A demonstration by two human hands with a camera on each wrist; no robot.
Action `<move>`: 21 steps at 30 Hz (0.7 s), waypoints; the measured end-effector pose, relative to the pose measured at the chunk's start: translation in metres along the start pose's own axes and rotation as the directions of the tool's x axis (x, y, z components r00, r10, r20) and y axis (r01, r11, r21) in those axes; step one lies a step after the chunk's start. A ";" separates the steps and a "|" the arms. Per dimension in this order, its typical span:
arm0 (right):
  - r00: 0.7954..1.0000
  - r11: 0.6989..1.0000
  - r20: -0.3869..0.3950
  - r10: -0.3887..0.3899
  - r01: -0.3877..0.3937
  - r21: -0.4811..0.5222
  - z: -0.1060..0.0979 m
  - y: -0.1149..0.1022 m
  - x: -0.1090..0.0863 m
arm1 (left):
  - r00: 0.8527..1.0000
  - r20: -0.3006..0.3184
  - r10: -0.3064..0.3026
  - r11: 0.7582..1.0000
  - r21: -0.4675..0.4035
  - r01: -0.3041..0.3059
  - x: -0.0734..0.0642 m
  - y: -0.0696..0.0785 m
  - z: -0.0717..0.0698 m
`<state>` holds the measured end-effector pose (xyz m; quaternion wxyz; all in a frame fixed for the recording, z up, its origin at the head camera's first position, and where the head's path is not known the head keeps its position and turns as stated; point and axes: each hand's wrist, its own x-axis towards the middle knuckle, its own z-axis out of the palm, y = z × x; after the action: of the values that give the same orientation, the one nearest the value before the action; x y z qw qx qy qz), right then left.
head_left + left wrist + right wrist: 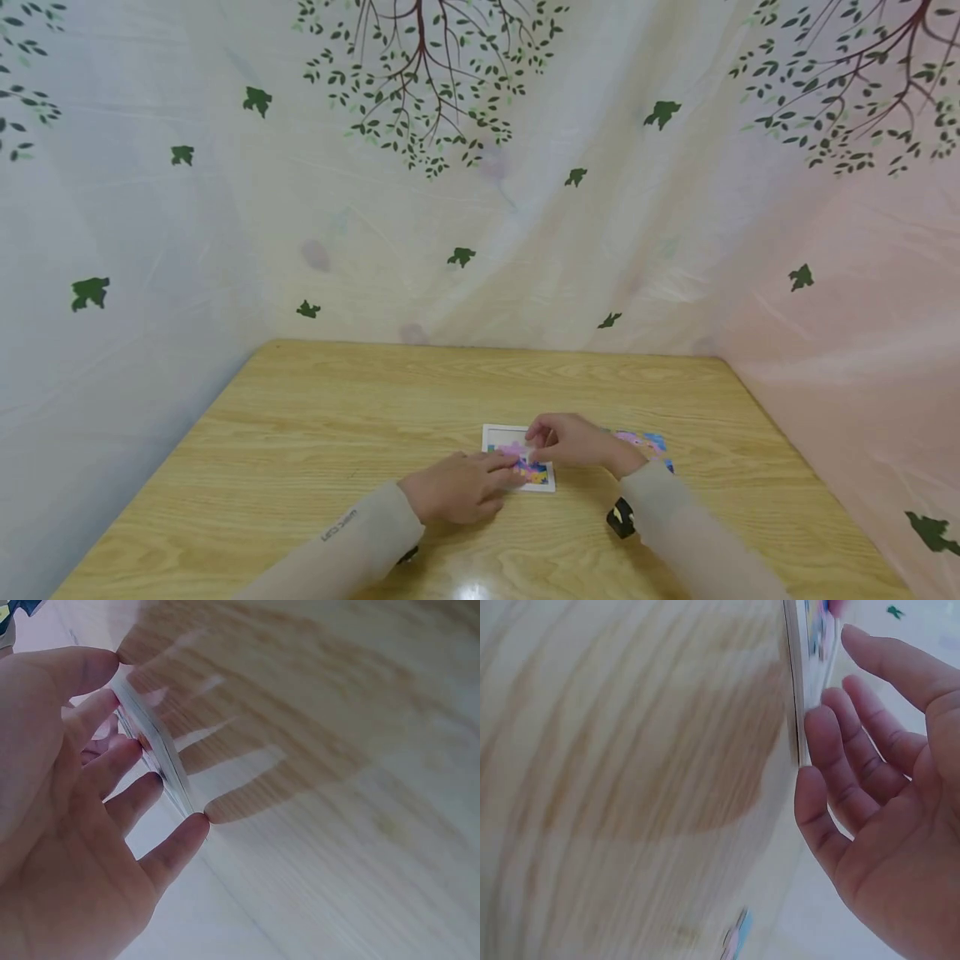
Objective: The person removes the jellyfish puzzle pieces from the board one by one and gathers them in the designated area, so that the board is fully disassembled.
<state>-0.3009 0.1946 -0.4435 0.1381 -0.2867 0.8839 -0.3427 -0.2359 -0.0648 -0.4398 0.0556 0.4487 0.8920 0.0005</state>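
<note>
A small white-framed jigsaw puzzle (551, 483) lies on the table in the head view, with pink, blue and yellow pieces inside the frame. My left hand (461, 487) rests at its left side, fingers extended over the picture. From the left wrist view, the fingertips and thumb of that hand (82, 802) touch the frame's edge. Over the upper right part of the puzzle hovers my right hand (581, 442), fingers bent. Its thumb and fingers stand apart in the right wrist view, the right hand (892, 795) beside the frame edge (795, 682) with nothing visible between them.
More colourful puzzle pieces (654, 442) lie right of the frame, partly behind the right forearm. The wooden table (337, 400) meets a pale curtain (375, 275) printed with leaves and branches along its back and sides.
</note>
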 end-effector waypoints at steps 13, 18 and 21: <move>1.000 0.997 0.014 -0.008 0.009 -0.075 0.012 -0.010 0.010 | 0.999 -0.037 0.020 0.996 0.082 -0.017 -0.004 -0.003 -0.002; 1.000 0.997 0.008 -0.005 0.006 -0.082 0.012 -0.012 0.008 | 0.999 -0.025 0.020 0.995 0.096 -0.018 -0.004 -0.003 -0.002; 1.000 0.997 0.004 0.007 -0.006 -0.071 0.013 -0.014 0.007 | 1.000 -0.021 0.017 0.995 0.098 -0.014 -0.004 -0.004 -0.001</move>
<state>-0.2955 0.1752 -0.4438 0.1310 -0.2893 0.8961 -0.3102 -0.2362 -0.0704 -0.4385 0.0237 0.4577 0.8880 -0.0378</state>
